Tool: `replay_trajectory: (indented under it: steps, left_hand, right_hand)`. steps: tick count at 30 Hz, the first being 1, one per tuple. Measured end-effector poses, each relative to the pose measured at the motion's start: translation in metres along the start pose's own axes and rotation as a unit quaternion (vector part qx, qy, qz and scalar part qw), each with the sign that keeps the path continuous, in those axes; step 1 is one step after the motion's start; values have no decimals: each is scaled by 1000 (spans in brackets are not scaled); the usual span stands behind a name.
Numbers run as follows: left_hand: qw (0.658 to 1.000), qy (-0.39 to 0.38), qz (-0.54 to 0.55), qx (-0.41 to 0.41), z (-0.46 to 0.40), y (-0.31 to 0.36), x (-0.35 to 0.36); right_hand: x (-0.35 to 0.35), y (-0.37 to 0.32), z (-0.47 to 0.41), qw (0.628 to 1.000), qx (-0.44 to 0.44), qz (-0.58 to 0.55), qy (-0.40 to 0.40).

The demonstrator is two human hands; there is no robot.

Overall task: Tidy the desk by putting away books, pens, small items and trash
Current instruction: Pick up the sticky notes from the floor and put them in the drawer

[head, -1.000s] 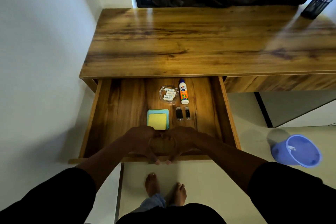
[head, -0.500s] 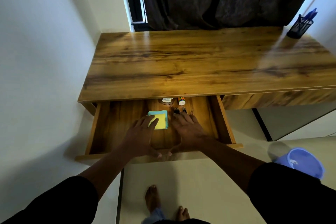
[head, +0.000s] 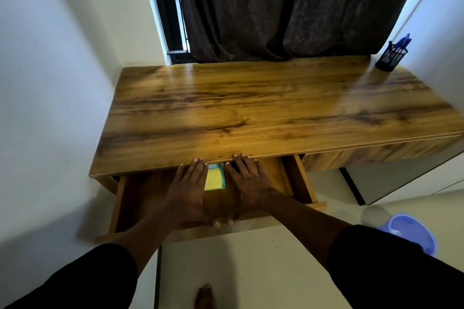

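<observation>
1. Head view, against a second before: the drawer had slid a good way in under the tabletop. The glass dish, the glue bottle and the two small dark items that had lain at its far end were now hidden beneath the tabletop's front edge.

2. Head view, the hands: the left hand and the right hand lay flat over the drawer side by side, fingers straight and reaching to the tabletop's front edge. The thumbs came down near the drawer's front rail and almost met. Neither hand had a grip on anything; both were released, pressing rather than holding.

3. Head view, the task's thing: only the sticky-note pad showed inside the drawer, a yellow sheet on a blue one, lying between the two hands with its far end at the tabletop's edge.

4. Head view, the rest of the desk: the tabletop carried just the black mesh pen holder with blue pens in it, at the far right corner. A purple bin stood on the floor to the right, near the right sleeve.

5. My reading: the small items were stowed, and closing the drawer looked like the last step. It was roughly half shut, and the fingertips lay close to the tabletop's edge, where they could be pinched.
</observation>
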State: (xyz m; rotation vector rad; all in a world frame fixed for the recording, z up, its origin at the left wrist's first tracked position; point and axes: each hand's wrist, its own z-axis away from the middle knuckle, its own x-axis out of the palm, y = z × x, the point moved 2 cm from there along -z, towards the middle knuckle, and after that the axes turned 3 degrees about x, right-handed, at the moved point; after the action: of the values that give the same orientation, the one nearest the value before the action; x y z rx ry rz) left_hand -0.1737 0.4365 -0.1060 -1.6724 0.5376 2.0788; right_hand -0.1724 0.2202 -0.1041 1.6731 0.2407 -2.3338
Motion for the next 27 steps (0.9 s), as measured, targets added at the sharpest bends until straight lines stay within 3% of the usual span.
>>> replay_trajectory:
  steps: [15, 27]
  left_hand:
    - [998, -52, 5, -28, -43, -22, -19]
    - [998, -26, -13, -48, -48, -19, -39]
  right_hand:
    - [-17, 15, -39, 1000, 22, -2, 10]
    - [-37, 10, -36, 997, 38, -27, 54]
